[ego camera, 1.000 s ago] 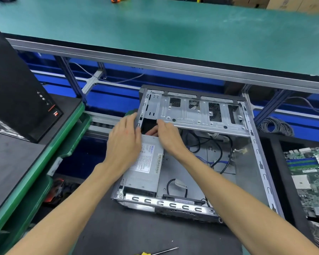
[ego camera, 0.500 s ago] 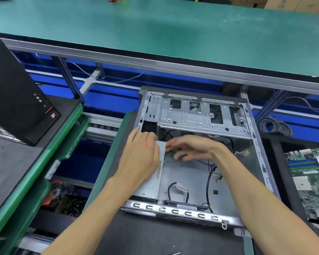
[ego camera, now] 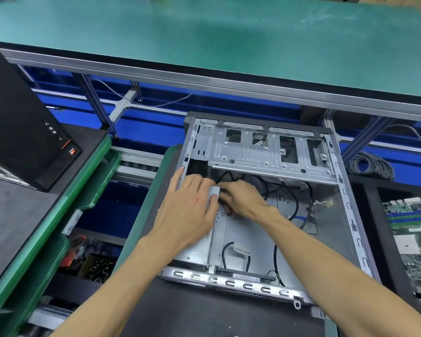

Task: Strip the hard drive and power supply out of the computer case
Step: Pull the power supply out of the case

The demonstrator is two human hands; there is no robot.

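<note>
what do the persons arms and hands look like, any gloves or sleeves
Both arms are bare from the bottom of the frame to the fingertips: no sleeves, gloves, watch, rings or wrist strap show. The left hand carries a small red mark on its back, near the knuckles. The right hand shows no marks. Fingernails look short and unpainted. Both forearms are slim.

Open grey metal computer case (ego camera: 345, 190) lying on its side on a dark mat, silver boxy power supply (ego camera: 197, 246) in its near-left corner under the flat-fingered left hand (ego camera: 190, 210). Right hand (ego camera: 241, 198) just beside it, fingers curled down among black cables (ego camera: 294, 198) inside the case. Green circuit board (ego camera: 416, 229) at far right, black tower computer (ego camera: 22, 132) at left.
</note>
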